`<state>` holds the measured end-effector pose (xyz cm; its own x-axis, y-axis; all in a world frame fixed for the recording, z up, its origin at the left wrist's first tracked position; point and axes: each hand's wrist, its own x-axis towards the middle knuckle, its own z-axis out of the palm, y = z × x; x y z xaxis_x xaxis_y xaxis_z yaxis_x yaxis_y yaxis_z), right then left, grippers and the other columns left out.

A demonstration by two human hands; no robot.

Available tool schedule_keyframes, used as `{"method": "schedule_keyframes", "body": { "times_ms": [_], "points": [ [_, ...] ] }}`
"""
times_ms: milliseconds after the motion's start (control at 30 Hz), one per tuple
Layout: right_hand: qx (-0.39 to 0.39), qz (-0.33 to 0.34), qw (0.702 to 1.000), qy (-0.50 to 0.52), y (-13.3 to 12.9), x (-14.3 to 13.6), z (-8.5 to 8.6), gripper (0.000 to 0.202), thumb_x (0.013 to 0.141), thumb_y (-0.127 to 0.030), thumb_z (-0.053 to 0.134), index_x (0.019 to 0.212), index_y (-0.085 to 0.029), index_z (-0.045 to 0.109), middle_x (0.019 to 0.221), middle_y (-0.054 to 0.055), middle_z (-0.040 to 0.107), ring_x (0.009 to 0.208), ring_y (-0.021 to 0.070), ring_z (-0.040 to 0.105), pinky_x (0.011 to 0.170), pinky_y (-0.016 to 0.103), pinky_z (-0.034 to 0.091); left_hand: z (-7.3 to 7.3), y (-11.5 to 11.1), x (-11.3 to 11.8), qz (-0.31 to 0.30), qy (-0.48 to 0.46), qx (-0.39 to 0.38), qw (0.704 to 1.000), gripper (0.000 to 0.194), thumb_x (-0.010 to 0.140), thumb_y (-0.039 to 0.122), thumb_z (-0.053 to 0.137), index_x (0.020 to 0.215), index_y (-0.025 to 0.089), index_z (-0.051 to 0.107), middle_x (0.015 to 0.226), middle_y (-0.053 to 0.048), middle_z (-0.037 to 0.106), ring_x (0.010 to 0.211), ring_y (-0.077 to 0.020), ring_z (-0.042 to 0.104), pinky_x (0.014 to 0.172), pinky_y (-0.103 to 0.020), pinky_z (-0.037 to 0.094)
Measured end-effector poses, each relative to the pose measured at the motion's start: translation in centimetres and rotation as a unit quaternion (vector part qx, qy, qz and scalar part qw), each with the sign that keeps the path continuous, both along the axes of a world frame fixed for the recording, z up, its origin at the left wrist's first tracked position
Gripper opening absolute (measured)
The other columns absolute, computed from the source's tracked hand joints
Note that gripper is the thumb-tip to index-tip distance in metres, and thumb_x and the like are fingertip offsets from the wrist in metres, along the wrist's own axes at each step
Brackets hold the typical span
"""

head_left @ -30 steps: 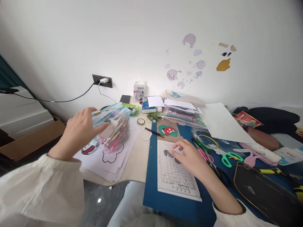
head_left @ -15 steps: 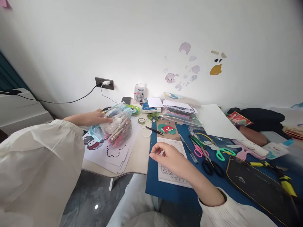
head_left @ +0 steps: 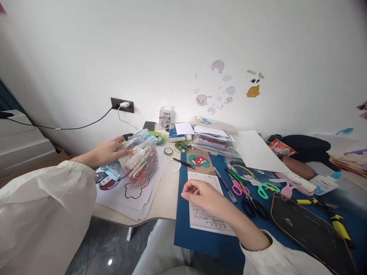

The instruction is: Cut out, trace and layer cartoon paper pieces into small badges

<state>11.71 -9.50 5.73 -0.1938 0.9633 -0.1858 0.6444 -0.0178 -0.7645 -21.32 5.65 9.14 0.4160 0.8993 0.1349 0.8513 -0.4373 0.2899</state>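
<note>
My left hand (head_left: 114, 151) is closed on the upper left side of a clear plastic bag (head_left: 140, 162). White, brown and pink items show through the bag, too jumbled to name. It rests over sheets of paper (head_left: 140, 198) printed with a cartoon figure and a cloud outline. My right hand (head_left: 200, 194) is above a form pad (head_left: 205, 221) with printed rows and handwriting. Its fingers are loosely curled, with thumb and index tips close together and nothing visible between them. Black tweezers (head_left: 184, 163) and a pen (head_left: 225, 184) lie near it.
On the blue mat (head_left: 183, 229) are black-handled scissors (head_left: 254, 206), pink scissors (head_left: 237, 188), green scissors (head_left: 266, 190), yellow-black pliers (head_left: 338, 225) and a dark board (head_left: 309, 233). A tape roll (head_left: 168, 151), a Nexcare box (head_left: 165, 117) and stacked packets (head_left: 216, 141) stand toward the wall.
The camera view has shifted slightly, so the whole scene sits a little to the left and mostly lower. Both hands keep nearly the same places and poses.
</note>
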Motion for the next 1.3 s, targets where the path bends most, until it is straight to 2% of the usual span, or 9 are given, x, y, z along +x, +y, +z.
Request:
{"method": "schedule_keyframes", "body": {
  "times_ms": [100, 300, 500, 567, 667, 800, 900, 1100, 1300],
  "points": [
    [-0.003, 0.001, 1.0, 0.009, 0.3, 0.1, -0.2, 0.015, 0.084, -0.035, 0.058, 0.082, -0.022, 0.063, 0.086, 0.003, 0.065, 0.078, 0.0188, 0.059, 0.065, 0.03, 0.042, -0.2, 0.0, 0.0, -0.018, 0.007, -0.016, 1.0, 0.059, 0.084, 0.073, 0.041, 0.066, 0.02, 0.06, 0.1, -0.004, 0.055, 0.077, -0.0187, 0.059, 0.077, -0.031, 0.047],
    [-0.014, -0.012, 0.999, 0.04, 0.5, 0.7, -0.4, 0.013, 0.084, -0.034, 0.06, 0.079, -0.022, 0.063, 0.087, 0.002, 0.063, 0.08, 0.0194, 0.057, 0.071, 0.032, 0.04, -0.3, -0.4, 0.2, -0.025, 0.003, -0.006, 1.0, 0.059, 0.088, 0.068, 0.037, 0.055, 0.019, 0.043, 0.095, -0.004, 0.052, 0.069, -0.016, 0.054, 0.072, -0.031, 0.043],
    [-0.047, -0.028, 0.986, 0.16, 1.3, 0.0, -0.6, 0.008, 0.079, -0.029, 0.067, 0.076, -0.021, 0.066, 0.085, 0.002, 0.064, 0.083, 0.0196, 0.059, 0.08, 0.035, 0.043, -0.1, -0.9, 0.9, -0.034, 0.021, 0.014, 0.999, 0.057, 0.091, 0.063, 0.033, 0.059, 0.019, 0.05, 0.1, -0.005, 0.054, 0.066, -0.015, 0.053, 0.067, -0.032, 0.041],
    [-0.068, -0.037, 0.967, 0.243, 1.8, -1.3, -0.6, 0.008, 0.078, -0.028, 0.066, 0.081, -0.02, 0.067, 0.09, 0.003, 0.066, 0.09, 0.0191, 0.062, 0.088, 0.036, 0.045, 0.2, -1.0, 1.3, -0.036, 0.034, 0.023, 0.999, 0.056, 0.092, 0.061, 0.032, 0.062, 0.019, 0.054, 0.102, -0.005, 0.054, 0.067, -0.015, 0.054, 0.067, -0.032, 0.04],
    [-0.11, -0.067, 0.915, 0.382, 2.6, -3.9, -0.7, 0.009, 0.08, -0.025, 0.06, 0.085, -0.019, 0.065, 0.097, 0.004, 0.068, 0.1, 0.0182, 0.064, 0.093, 0.034, 0.05, 1.0, -1.2, 1.8, -0.033, 0.053, 0.041, 0.997, 0.054, 0.093, 0.057, 0.031, 0.064, 0.019, 0.056, 0.103, -0.005, 0.054, 0.069, -0.0157, 0.055, 0.065, -0.032, 0.039],
    [-0.166, -0.138, 0.844, 0.491, 3.6, -7.0, -1.3, 0.007, 0.078, -0.016, 0.055, 0.079, -0.019, 0.062, 0.087, 0.006, 0.067, 0.093, 0.0187, 0.066, 0.085, 0.037, 0.056, 2.6, -1.8, 2.6, -0.019, 0.079, 0.068, 0.994, 0.054, 0.093, 0.056, 0.031, 0.061, 0.019, 0.052, 0.1, -0.005, 0.056, 0.066, -0.0148, 0.053, 0.06, -0.032, 0.035],
    [-0.191, -0.183, 0.808, 0.526, 3.9, -8.3, -1.8, 0.01, 0.078, -0.012, 0.053, 0.075, -0.019, 0.06, 0.084, 0.005, 0.064, 0.087, 0.0177, 0.064, 0.077, 0.037, 0.059, 3.6, -2.2, 3.1, -0.016, 0.094, 0.083, 0.992, 0.052, 0.093, 0.055, 0.031, 0.062, 0.019, 0.053, 0.103, -0.005, 0.057, 0.065, -0.0141, 0.052, 0.061, -0.031, 0.033],
    [-0.214, -0.229, 0.781, 0.541, 4.0, -9.5, -2.1, 0.015, 0.081, -0.009, 0.052, 0.073, -0.018, 0.06, 0.084, 0.004, 0.062, 0.08, 0.0152, 0.061, 0.066, 0.032, 0.058, 4.4, -2.6, 3.5, -0.013, 0.109, 0.108, 0.988, 0.052, 0.094, 0.052, 0.031, 0.066, 0.018, 0.059, 0.11, -0.005, 0.058, 0.068, -0.0141, 0.053, 0.062, -0.03, 0.034],
    [-0.219, -0.25, 0.761, 0.558, 4.2, -10.1, -2.2, 0.012, 0.078, -0.007, 0.056, 0.071, -0.017, 0.06, 0.079, 0.003, 0.061, 0.073, 0.0147, 0.06, 0.066, 0.033, 0.058, 4.5, -2.5, 3.5, -0.005, 0.114, 0.116, 0.987, 0.054, 0.094, 0.052, 0.029, 0.063, 0.018, 0.058, 0.108, -0.005, 0.057, 0.067, -0.0136, 0.053, 0.063, -0.03, 0.035]
  ]
}}
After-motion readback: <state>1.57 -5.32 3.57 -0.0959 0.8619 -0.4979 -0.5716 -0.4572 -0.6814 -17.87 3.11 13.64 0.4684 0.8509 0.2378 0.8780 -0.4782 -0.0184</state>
